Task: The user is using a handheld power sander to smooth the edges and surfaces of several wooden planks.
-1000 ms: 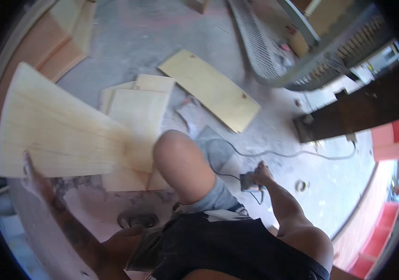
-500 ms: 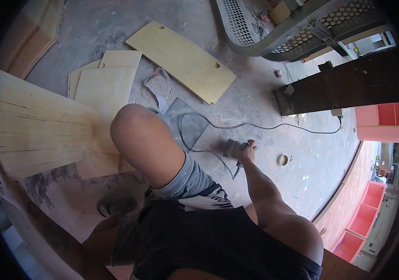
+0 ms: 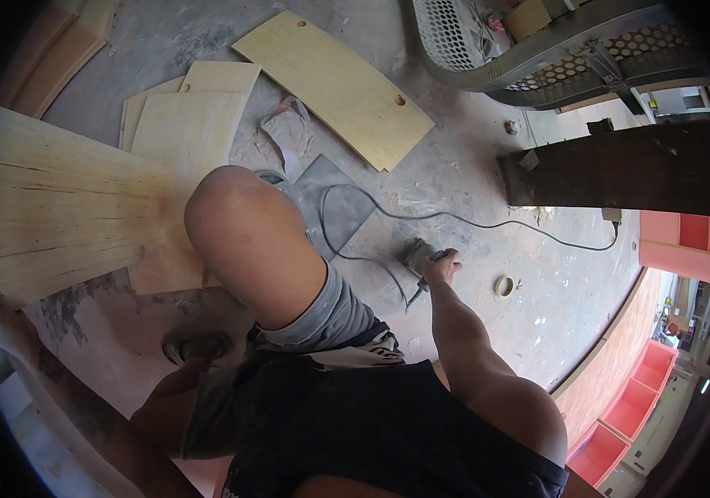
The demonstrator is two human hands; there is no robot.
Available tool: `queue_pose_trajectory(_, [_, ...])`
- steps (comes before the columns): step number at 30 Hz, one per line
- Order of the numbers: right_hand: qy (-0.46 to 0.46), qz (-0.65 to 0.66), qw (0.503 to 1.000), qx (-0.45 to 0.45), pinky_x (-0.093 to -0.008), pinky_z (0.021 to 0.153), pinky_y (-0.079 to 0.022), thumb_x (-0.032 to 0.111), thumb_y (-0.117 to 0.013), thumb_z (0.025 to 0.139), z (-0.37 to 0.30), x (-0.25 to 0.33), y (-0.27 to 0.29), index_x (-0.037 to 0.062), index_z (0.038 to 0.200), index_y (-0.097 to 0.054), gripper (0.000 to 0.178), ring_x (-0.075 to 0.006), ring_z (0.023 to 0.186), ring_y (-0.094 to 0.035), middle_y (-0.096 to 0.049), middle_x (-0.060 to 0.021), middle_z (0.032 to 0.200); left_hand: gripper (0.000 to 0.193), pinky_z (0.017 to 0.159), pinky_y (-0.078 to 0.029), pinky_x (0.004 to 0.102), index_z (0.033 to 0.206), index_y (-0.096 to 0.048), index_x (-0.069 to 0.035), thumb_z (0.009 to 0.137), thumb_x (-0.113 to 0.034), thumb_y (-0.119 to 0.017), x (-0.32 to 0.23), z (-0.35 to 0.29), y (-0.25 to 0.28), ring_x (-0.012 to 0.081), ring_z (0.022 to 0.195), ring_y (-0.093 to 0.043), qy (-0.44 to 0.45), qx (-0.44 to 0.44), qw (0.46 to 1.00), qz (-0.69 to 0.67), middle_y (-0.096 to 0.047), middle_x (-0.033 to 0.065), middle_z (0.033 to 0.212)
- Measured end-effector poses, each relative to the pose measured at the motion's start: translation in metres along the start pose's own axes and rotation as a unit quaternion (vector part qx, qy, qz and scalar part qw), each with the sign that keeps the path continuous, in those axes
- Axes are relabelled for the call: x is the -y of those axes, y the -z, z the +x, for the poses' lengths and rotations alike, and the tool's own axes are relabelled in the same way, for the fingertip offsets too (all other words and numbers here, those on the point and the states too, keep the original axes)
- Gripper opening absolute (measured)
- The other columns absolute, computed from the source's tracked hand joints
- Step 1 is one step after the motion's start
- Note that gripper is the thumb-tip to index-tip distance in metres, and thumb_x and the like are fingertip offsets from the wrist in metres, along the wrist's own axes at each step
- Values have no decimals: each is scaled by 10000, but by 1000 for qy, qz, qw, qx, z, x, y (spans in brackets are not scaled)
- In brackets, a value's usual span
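Holding a corded power tool (image 3: 415,254) low by the floor (image 3: 487,349), the person's right hand (image 3: 446,266) has its grip closed firmly around it; tool lies right of the bent knee (image 3: 243,224). Left hand (image 3: 4,314): at the near edge of a pale wooden panel (image 3: 64,207), fingers mostly hidden, so closure of that grip cannot be told. Cord (image 3: 471,219) loops across a grey sheet (image 3: 346,214) and runs toward a dark beam (image 3: 612,162). Yellowish board (image 3: 334,87) flat on floor ahead; small ring (image 3: 497,287) on floor, near the tool, to its right
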State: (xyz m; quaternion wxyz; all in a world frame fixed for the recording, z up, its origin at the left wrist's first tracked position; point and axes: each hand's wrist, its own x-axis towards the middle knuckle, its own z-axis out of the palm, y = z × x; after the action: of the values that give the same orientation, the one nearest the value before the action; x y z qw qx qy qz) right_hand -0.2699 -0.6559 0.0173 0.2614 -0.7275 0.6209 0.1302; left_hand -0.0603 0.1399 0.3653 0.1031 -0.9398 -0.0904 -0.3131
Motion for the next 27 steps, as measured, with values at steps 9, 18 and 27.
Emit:
queue_pose_trajectory(9, [-3,19,1000,-2,-476,993,-491,190,-748,715,19,-13,-18,115,1365,-343,770,-440,1144,-548,-379,-245,1300,467,979,-519,317,1438,-540,-105,977,-135,-606,10,8,4,213,1148,-642,50,-14,985,-167,-613,100,1375])
queue_pose_trajectory(18, [0,33,999,-2,-470,961,-514,204,-743,717,28,-20,-26,101,1365,-321,780,-443,1116,-558,-378,-269,1291,608,940,-500,295,1310,-628,55,925,-405,-728,-30,4,15,192,1101,-635,198,-32,927,-318,-658,132,1268])
queue_pose_trajectory(27, [3,18,1000,10,-488,986,-501,221,-753,729,30,-18,-12,117,1370,-312,785,-456,1129,-552,-374,-273,1314,555,974,-496,320,1336,-606,52,961,-349,-687,-20,1,22,201,1128,-636,-7,-2,999,-40,-618,121,1352])
